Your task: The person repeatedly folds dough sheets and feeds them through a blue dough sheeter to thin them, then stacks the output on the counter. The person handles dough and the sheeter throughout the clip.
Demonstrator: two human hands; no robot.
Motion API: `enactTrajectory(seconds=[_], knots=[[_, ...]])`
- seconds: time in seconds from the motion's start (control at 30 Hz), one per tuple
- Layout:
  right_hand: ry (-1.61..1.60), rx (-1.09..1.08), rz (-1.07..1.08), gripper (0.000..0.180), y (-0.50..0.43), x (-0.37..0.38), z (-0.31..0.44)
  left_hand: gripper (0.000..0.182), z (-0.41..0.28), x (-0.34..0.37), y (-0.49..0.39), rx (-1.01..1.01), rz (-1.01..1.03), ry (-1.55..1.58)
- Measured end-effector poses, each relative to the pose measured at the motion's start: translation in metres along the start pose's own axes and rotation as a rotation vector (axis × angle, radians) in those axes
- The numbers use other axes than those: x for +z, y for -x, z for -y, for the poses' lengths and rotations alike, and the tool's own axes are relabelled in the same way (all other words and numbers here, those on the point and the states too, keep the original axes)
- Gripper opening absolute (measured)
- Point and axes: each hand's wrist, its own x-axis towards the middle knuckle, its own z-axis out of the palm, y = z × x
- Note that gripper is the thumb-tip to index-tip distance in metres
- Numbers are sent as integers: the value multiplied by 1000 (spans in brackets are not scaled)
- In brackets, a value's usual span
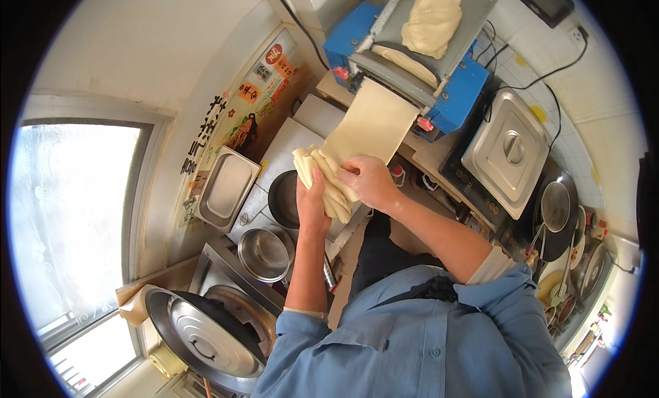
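A wide dough sheet (373, 122) hangs from the rollers of a blue and grey dough sheeter (455, 102) and runs down to both hands. Its lower part is gathered in several loose folds (329, 184). My left hand (314, 205) holds the folded dough from below and the left, thumb on top. My right hand (370, 180), dusted with flour, grips the edge of the sheet at the right of the folds, fingers curled. On the machine's upper tray lies a thick slab of dough (432, 22), and a rounded dough edge (406, 63) sits at the rollers.
Left of the hands are a steel tray (226, 187), a dark pan (284, 198) and a steel saucepan (265, 254). A large wok with a lid (213, 339) stands lower left. At right are a lidded steel container (507, 151), a black wok (558, 243) and hanging cables (553, 76).
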Motion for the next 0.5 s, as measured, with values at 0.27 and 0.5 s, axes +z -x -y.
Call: enactTrajectory(seconds=[0.27, 0.5], knots=[[-190, 232, -141, 17, -28, -17, -22, 74, -17, -32, 8, 16, -16, 355], [131, 12, -247, 16, -47, 3, -48, 79, -39, -65, 35, 115, -48, 403]])
